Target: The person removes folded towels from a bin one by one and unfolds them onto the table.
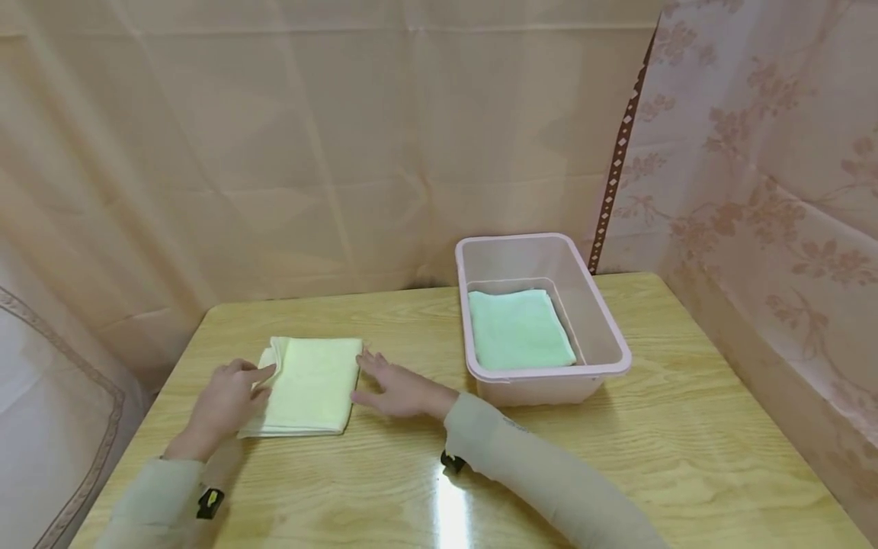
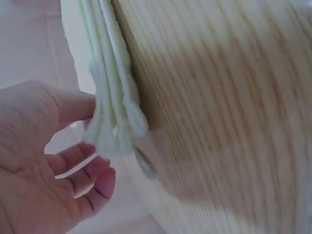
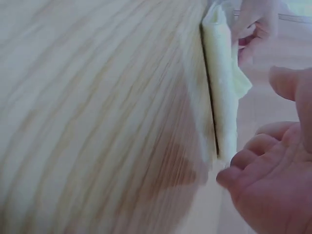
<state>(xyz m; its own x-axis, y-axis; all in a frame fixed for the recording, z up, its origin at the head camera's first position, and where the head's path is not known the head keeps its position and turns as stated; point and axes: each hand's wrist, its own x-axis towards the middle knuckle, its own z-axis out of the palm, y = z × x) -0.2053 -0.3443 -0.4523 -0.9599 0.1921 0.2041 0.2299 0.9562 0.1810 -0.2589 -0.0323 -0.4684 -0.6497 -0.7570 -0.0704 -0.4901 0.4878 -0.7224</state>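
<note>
A pale yellow folded towel point(image 1: 312, 385) lies on the left part of the table, several layers showing at its edge in the left wrist view. My left hand point(image 1: 229, 396) is at its left side, thumb and a finger pinching the raised top layer; the remaining fingers point(image 2: 100, 187) curve loosely below the layers. Beside the towel's right edge is my right hand point(image 1: 398, 387), fingers spread and holding nothing. Its fingertips come right up to the edge in the head view. The right wrist view shows a loose flap of the towel point(image 3: 222, 87) sticking up.
A pink plastic basin point(image 1: 620, 362) stands at the back right of the wooden table point(image 1: 384, 488), with a folded mint-green towel point(image 1: 517, 328) on its bottom. Beige curtain point(image 1: 329, 152) hangs behind the table, and floral cloth point(image 1: 768, 191) lines the right side.
</note>
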